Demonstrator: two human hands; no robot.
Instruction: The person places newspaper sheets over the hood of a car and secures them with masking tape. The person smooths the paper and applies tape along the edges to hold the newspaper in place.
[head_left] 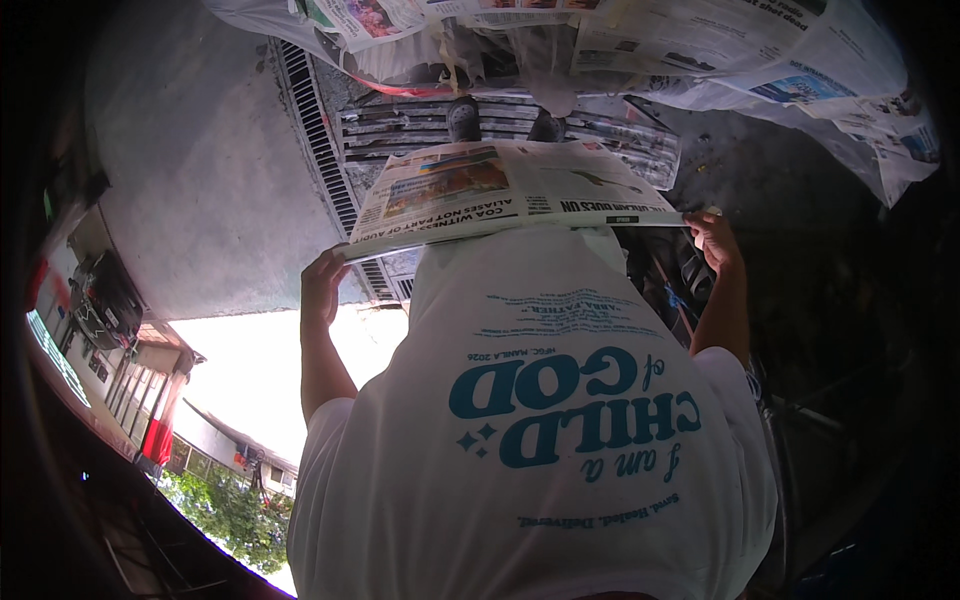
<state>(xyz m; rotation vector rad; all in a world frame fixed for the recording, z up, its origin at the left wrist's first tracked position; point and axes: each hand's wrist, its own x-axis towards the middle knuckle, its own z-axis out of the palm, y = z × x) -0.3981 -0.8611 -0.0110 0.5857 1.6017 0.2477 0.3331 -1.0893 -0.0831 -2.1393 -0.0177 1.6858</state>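
Observation:
A wide sheet of newspaper [440, 190] is stretched between my hands in front of my waist, with its near edge folded or bent along a nearly straight line. My left hand [322, 278] grips the near left corner. At the near right corner, my right hand [712, 240] pinches the edge, its thumb near the paper's end. Printed pictures and text cover the sheet's upper face. The fingers beneath the paper are partly hidden.
Ahead hangs or stands something large wrapped in clear plastic and newspaper [690, 45]. My dark shoes [465, 118] are by a slatted grating [400, 125]. A drain grate [310, 120] crosses the concrete floor [190, 170] on the left. Dark, unclear objects lie at right.

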